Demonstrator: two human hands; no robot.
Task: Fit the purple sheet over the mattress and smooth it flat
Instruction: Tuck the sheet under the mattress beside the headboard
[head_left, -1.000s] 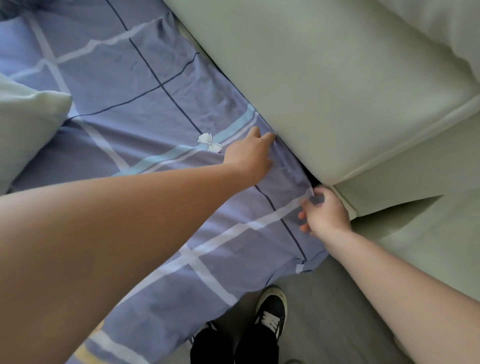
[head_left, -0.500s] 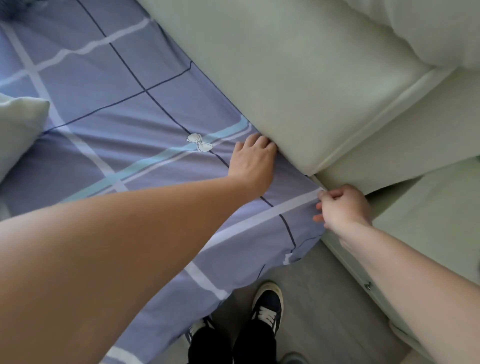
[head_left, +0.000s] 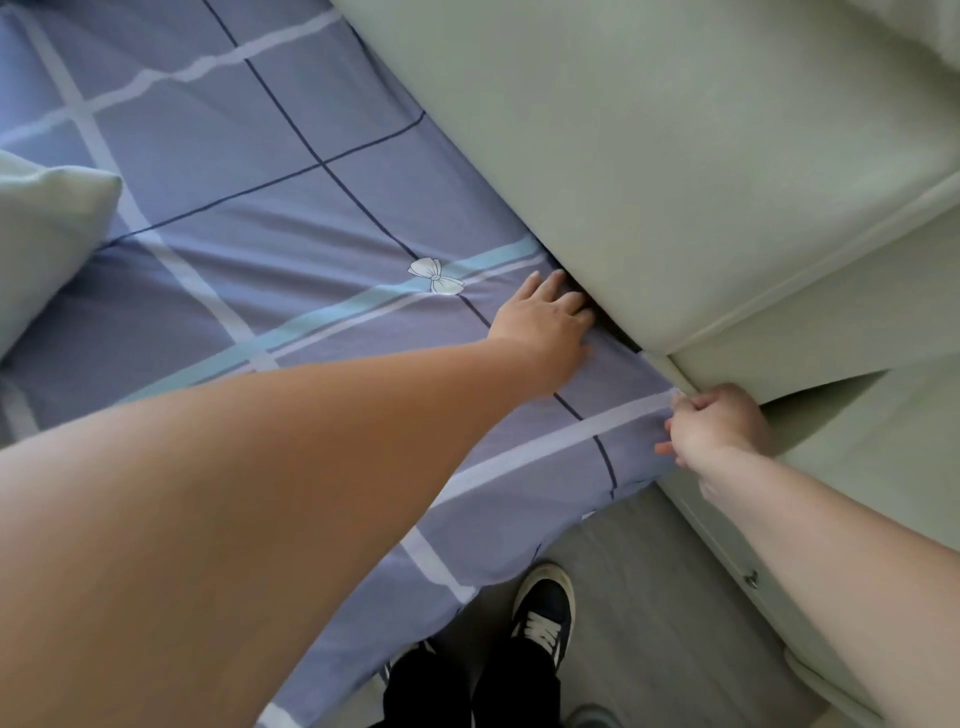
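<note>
Since half a second ago, left hand (head_left: 540, 322) has slid fingertips, flat and unclenched, into the headboard (head_left: 649, 182) gap; right hand (head_left: 714, 426) clenches the purple sheet (head_left: 311, 218) corner. Pull taut while tucking deeper.

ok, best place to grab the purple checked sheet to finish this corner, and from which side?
Take the purple checked sheet at its loose corner edge by the right hand, coming from the floor side. There the fabric hangs free; higher up it is wedged against the pale green headboard.

The left hand (head_left: 540, 325) fingertips vanish between purple sheet (head_left: 249, 218) and headboard (head_left: 649, 156); mattress hidden throughout.
</note>
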